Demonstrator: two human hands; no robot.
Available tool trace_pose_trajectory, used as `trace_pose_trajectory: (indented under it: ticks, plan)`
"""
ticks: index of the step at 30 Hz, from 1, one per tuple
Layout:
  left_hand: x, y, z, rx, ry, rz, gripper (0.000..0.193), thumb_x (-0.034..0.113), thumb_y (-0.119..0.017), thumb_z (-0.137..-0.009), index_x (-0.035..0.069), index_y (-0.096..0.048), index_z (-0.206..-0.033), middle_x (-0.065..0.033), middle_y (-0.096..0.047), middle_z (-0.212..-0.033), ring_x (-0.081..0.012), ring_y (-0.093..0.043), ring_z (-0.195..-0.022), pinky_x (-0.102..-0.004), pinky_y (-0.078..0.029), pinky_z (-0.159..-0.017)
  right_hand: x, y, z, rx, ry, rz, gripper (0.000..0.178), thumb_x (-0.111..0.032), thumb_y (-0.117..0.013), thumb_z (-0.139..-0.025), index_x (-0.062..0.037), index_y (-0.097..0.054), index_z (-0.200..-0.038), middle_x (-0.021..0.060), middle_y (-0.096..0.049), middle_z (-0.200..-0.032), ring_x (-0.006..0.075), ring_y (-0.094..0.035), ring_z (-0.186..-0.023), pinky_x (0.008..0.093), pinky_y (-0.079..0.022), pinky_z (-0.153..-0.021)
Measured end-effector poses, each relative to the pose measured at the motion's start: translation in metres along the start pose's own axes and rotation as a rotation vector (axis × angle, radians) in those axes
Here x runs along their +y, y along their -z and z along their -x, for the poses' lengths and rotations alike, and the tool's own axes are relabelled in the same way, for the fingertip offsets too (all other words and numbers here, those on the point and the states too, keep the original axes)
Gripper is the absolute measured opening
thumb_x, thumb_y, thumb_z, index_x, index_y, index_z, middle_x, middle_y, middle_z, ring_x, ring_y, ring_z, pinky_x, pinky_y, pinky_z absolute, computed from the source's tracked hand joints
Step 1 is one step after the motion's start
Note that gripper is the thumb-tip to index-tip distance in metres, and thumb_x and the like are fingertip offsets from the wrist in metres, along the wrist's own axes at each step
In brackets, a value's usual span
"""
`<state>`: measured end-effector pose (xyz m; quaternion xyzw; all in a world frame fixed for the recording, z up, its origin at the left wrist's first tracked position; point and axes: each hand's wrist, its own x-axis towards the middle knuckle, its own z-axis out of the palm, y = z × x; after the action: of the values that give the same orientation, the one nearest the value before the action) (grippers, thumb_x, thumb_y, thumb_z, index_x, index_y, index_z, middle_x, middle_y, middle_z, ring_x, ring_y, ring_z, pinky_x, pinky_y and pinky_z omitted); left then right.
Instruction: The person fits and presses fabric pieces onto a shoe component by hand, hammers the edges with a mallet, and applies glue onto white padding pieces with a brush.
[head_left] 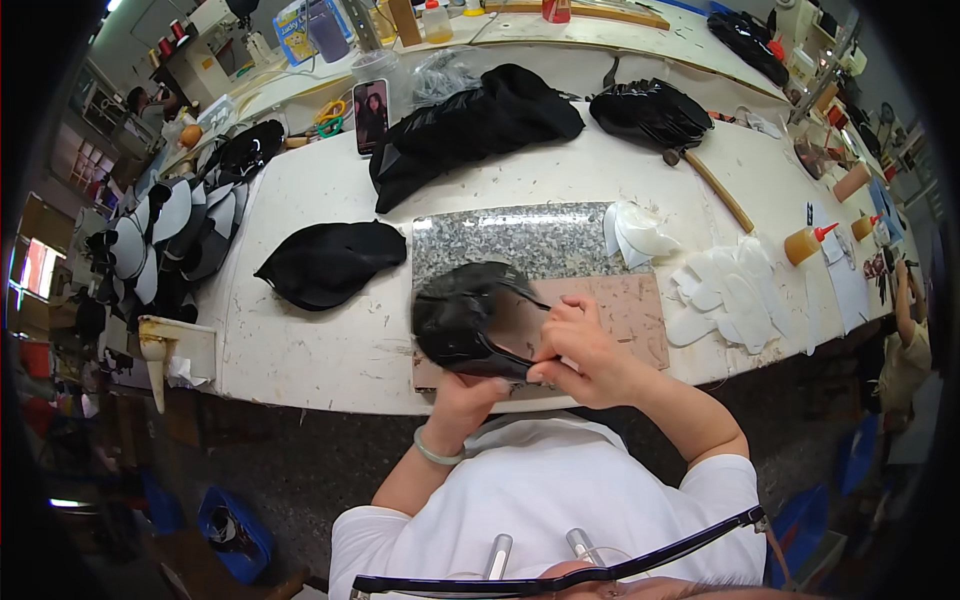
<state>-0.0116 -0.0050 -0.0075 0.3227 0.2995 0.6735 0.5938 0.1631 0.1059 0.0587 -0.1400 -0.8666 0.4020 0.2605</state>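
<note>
A glossy black shoe upper (450,320) is held up in both my hands, above a granite slab (510,245) and a pinkish-brown board (630,310). My left hand (468,400) grips its lower near side, and part of its fingers is hidden behind the upper. With thumb and fingers pinched, my right hand (580,355) holds the right edge of the opening. The upper is a little blurred. Left of the slab lies a matte black piece (335,262), shaped like another upper. Thin white curved pieces (640,232) rest on the slab's right corner.
More white pieces (730,295) lie to the right, near a hammer (718,190) and a glue bottle (808,243). Black uppers (480,125) are stacked at the back, beside an upright phone (371,117). Grey-and-black pieces (170,225) crowd the left edge.
</note>
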Motion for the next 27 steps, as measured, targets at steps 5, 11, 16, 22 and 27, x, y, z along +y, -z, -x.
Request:
trace_pose_trajectory:
  ticks: [5, 11, 16, 22, 27]
  plan:
    - [-0.002, 0.002, 0.009, 0.260, 0.125, 0.208, 0.023, 0.005, -0.063, -0.088, 0.004, -0.059, -0.111, -0.0052, -0.064, -0.103, -0.0148, -0.060, -0.096, -0.0284, -0.048, -0.085, -0.004, -0.003, 0.018, -0.165, -0.125, 0.084, 0.014, -0.023, -0.066, -0.084, -0.0100, -0.061, -0.087, 0.0032, -0.056, -0.081, 0.0220, -0.052, -0.092, 0.0510, -0.023, -0.100]
    - [-0.015, -0.008, 0.020, 0.304, 0.179, 0.167, 0.021, 0.003, -0.068, -0.085, 0.002, -0.062, -0.105, -0.0018, -0.063, -0.099, -0.0091, -0.058, -0.089, -0.0240, -0.048, -0.079, 0.001, -0.024, 0.037, 0.025, -0.110, 0.236, 0.012, -0.015, -0.072, -0.076, -0.0112, -0.061, -0.081, -0.0021, -0.053, -0.071, 0.0168, -0.048, -0.075, 0.0382, -0.025, -0.074]
    - [-0.022, 0.000, 0.030, 0.170, 0.188, -0.076, 0.020, 0.000, -0.067, -0.084, 0.001, -0.063, -0.104, -0.0017, -0.063, -0.099, -0.0093, -0.057, -0.089, -0.0233, -0.047, -0.079, -0.006, -0.028, 0.040, 0.046, -0.144, 0.177, 0.013, -0.012, -0.072, -0.076, -0.0099, -0.059, -0.078, -0.0009, -0.052, -0.070, 0.0179, -0.047, -0.073, 0.0384, -0.026, -0.075]
    - [-0.027, -0.014, 0.025, 0.193, 0.219, 0.069, 0.018, 0.000, -0.068, -0.084, 0.001, -0.064, -0.101, -0.0026, -0.063, -0.097, -0.0101, -0.058, -0.088, -0.0234, -0.047, -0.079, 0.001, -0.031, 0.049, 0.051, -0.218, 0.107, 0.012, -0.013, -0.070, -0.080, -0.0070, -0.060, -0.083, 0.0008, -0.054, -0.074, 0.0178, -0.049, -0.075, 0.0353, -0.029, -0.075]
    - [-0.033, -0.008, 0.024, 0.111, 0.155, -0.079, 0.025, 0.002, -0.068, -0.085, 0.001, -0.061, -0.109, -0.0037, -0.063, -0.103, -0.0117, -0.059, -0.091, -0.0250, -0.047, -0.081, -0.006, -0.030, 0.045, 0.095, -0.261, 0.036, 0.013, -0.014, -0.069, -0.081, -0.0053, -0.059, -0.083, 0.0028, -0.056, -0.075, 0.0198, -0.049, -0.075, 0.0337, -0.030, -0.077]
